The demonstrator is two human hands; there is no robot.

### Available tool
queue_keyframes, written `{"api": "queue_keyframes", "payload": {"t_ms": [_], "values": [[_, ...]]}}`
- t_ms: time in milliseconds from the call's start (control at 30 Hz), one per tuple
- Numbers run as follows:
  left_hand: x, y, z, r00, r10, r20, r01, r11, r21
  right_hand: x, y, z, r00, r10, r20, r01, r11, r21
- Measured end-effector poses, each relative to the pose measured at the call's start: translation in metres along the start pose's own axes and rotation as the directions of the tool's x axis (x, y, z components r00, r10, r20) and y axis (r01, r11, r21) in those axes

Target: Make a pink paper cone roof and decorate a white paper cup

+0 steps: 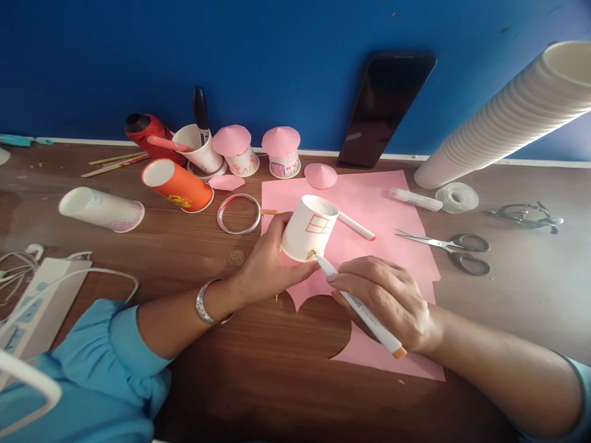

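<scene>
My left hand point(265, 267) grips a white paper cup point(300, 224) from its left side and below, tilted above the pink paper. A red-orange window grid is drawn on the cup, with a small yellow-brown mark near its lower edge. Between the fingers of my right hand point(388, 301) is a white marker point(369, 320) with an orange end; its tip meets the cup at that yellow-brown mark. Beneath both hands lies a cut sheet of pink paper point(392, 264). Another white marker point(355, 225) with a red end rests on it, just behind the cup.
Two small cups with pink cone roofs point(281, 151) and a loose pink cone point(320, 176) stand at the back. Scissors point(462, 246), clear tape point(457, 197) and a tall cup stack point(503, 117) are right. An orange cup point(178, 186) and power strip point(48, 301) lie left.
</scene>
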State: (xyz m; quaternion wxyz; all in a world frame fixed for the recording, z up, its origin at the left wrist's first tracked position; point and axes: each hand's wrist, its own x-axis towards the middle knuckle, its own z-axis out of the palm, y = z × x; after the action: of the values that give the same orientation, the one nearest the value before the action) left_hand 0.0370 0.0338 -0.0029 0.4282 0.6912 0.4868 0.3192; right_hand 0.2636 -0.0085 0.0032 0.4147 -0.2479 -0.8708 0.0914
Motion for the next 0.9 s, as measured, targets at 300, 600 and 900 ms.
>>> {"api": "queue_keyframes", "payload": {"t_ms": [300, 600, 900], "values": [[0.000, 0.000, 0.002, 1.000, -0.004, -0.013, 0.004, 1.000, -0.002, 0.003, -0.001, -0.001, 1.000, 0.007, 0.005, -0.007, 1.000, 0.016], [-0.001, 0.000, 0.000, 0.999, 0.033, -0.022, -0.032, 0.998, 0.058, 0.002, 0.005, -0.004, 0.989, 0.107, -0.099, -0.114, 0.992, -0.062], [-0.003, -0.003, 0.006, 0.997, 0.069, 0.016, -0.070, 0.995, 0.070, 0.004, 0.013, 0.012, 0.990, 0.144, -0.010, -0.143, 0.965, -0.220]]}}
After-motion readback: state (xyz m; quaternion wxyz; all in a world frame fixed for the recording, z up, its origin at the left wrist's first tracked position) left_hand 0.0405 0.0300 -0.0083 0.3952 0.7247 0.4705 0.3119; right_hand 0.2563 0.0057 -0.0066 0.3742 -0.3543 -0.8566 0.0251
